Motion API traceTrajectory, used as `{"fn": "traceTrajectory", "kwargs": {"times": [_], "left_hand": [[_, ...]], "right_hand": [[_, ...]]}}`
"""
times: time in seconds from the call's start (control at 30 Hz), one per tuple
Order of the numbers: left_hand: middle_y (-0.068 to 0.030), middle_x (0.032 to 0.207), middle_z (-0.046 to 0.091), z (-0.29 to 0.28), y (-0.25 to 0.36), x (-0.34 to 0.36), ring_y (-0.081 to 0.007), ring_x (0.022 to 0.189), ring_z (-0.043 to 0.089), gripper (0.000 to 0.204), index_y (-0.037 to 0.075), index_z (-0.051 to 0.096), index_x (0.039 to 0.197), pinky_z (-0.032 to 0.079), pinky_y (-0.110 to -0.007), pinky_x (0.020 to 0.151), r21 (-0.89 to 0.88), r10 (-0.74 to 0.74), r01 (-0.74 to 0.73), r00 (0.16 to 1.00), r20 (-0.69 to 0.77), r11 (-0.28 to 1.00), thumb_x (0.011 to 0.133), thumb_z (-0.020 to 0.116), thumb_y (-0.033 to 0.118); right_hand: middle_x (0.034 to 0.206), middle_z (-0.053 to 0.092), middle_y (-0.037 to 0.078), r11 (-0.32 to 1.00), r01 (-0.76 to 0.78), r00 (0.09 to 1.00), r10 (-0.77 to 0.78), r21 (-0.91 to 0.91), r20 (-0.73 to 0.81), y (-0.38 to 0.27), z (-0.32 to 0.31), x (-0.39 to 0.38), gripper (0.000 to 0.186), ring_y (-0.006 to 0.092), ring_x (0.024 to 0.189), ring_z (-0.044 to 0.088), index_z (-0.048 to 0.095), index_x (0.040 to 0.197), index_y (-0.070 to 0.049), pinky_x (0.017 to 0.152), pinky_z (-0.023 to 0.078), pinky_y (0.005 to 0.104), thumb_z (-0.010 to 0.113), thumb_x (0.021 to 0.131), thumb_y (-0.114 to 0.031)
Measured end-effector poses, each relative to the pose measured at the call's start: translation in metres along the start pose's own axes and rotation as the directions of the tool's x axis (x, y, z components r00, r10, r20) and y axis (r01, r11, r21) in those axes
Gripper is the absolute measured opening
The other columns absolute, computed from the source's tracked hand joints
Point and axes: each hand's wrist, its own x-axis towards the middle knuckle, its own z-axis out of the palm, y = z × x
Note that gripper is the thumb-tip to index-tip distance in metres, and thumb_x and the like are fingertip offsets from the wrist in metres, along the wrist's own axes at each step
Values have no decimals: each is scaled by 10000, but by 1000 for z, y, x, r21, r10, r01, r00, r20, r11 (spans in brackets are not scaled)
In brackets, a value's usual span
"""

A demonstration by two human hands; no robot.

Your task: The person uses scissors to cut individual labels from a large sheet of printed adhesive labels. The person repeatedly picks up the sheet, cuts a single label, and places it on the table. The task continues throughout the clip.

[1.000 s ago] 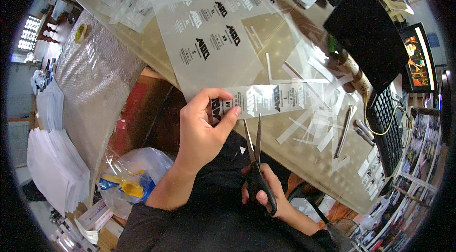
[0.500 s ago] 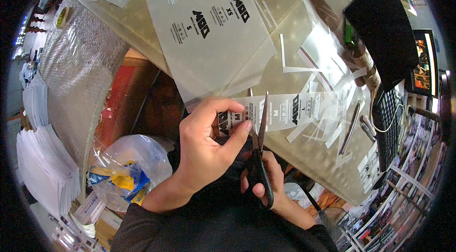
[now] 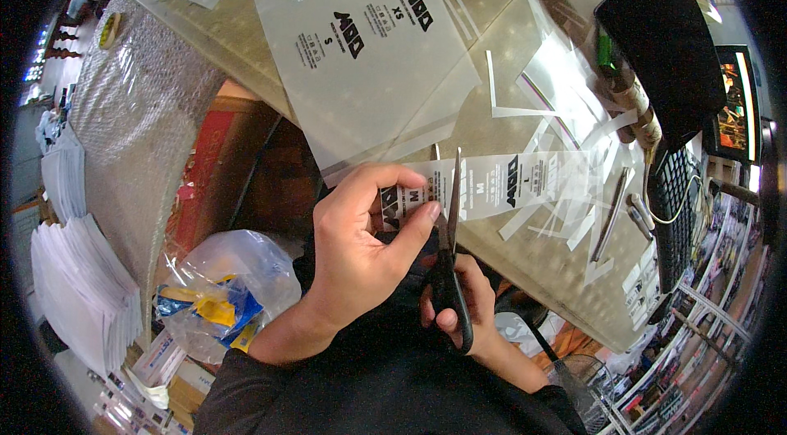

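Observation:
My left hand point(image 3: 352, 246) pinches a translucent film strip point(image 3: 492, 185) near its left end, between thumb and fingertips. Black and white prints run along the strip, which stretches rightward over the table edge. Just right of those fingertips, a pair of scissors point(image 3: 452, 259) with black handles points away from me, its blades slightly parted at the strip. My right hand point(image 3: 469, 304) grips the handles from below, fingers wrapped in the loops. Beyond both hands lies a large printed film sheet point(image 3: 369, 103).
Narrow film offcuts point(image 3: 557, 214) litter the table point(image 3: 566, 300) to the right, beside a metallic pen-like tool point(image 3: 611, 214). A keyboard point(image 3: 674, 214) and dark monitor point(image 3: 660, 50) stand farther right. At left are a clear plastic bag point(image 3: 270, 267) and stacked white sheets point(image 3: 82, 296).
The scissors' tips have shifted slightly up and left in view. Both hands keep their holds on the strip and the scissors; the whole view has moved slightly.

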Motion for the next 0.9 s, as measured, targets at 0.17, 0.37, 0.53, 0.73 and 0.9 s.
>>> {"fn": "traceTrajectory", "kwargs": {"times": [0.17, 0.37, 0.53, 0.73, 0.9], "left_hand": [[-61, 856, 597, -7, 4, -1, -85, 783, 583, 236, -33, 529, 985, 479, -211, 674, 107, -64, 53, 993, 97, 993, 780, 644, -59], [-63, 867, 593, -5, 6, 0, -88, 794, 582, 239, -34, 530, 988, 480, -217, 684, 20, -70, 69, 994, 89, 997, 780, 645, -59], [-62, 875, 592, -6, 6, 1, -92, 803, 583, 242, -35, 530, 991, 482, -220, 692, 38, -81, 77, 992, 96, 996, 779, 645, -59], [-72, 891, 601, -5, 9, 1, -91, 799, 585, 245, -35, 530, 992, 482, -213, 691, -44, -101, 105, 991, 84, 994, 779, 651, -50], [-64, 878, 602, -4, 7, 2, -84, 779, 582, 239, -35, 535, 984, 474, -201, 667, -27, -87, 90, 993, 80, 996, 777, 653, -48]], "right_hand": [[681, 571, 39, 1000, -8, 1000, 8, 16, -17, 4, 0, -3, 629, 100, 591, 536, 444, 1181, 16, 544, 419, 237, 687, 777, -401], [682, 571, 39, 999, -9, 1000, 10, 36, -7, 4, 1, -4, 611, 93, 589, 535, 448, 1191, 19, 536, 418, 230, 715, 773, -337], [673, 572, 38, 999, 3, 1000, -2, 45, -16, 3, 2, -3, 599, 85, 578, 541, 454, 1194, 18, 523, 419, 219, 722, 774, -316], [651, 575, 31, 1000, -9, 999, 10, 20, -33, 0, 4, -3, 573, 79, 552, 551, 464, 1186, 15, 500, 420, 214, 731, 770, -274], [644, 575, 28, 999, 26, 998, -28, -32, -56, 0, 4, -2, 547, 76, 539, 547, 473, 1181, 9, 488, 412, 213, 731, 771, -246]]}}
